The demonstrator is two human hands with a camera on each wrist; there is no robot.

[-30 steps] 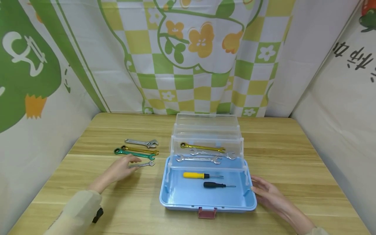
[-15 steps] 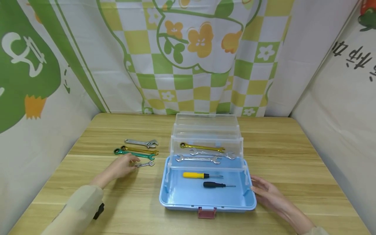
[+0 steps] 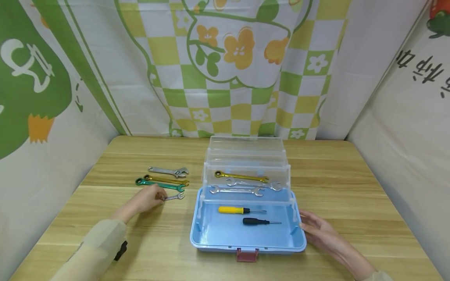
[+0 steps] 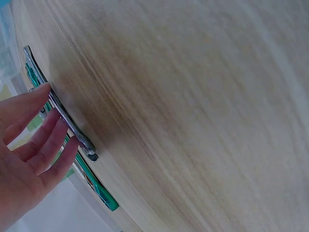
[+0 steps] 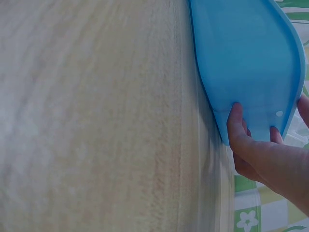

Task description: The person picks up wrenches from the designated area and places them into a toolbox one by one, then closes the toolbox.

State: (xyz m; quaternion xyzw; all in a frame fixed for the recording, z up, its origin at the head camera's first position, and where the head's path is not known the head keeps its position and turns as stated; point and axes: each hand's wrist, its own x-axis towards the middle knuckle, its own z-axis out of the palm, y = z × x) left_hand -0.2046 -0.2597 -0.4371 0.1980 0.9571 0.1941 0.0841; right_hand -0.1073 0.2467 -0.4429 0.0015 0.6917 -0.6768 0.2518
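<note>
From my remote seat I find the small silver wrench (image 3: pixel 174 196) on the near side of the green wrench (image 3: pixel 159 184), left of the blue toolbox (image 3: pixel 218 237). My left hand (image 3: pixel 145 200) pinches its handle between thumb and fingers; I can't tell whether it touches the counter (image 3: pixel 168 249). Beyond the green one lie a gold wrench (image 3: pixel 166 180) and an adjustable wrench (image 3: pixel 168 171). My right hand (image 3: pixel 321 230), fingers loosely extended, rests against the toolbox's right end. Inside lie a yellow screwdriver (image 3: pixel 230 210) and a black screwdriver (image 3: pixel 256 221).
</note>
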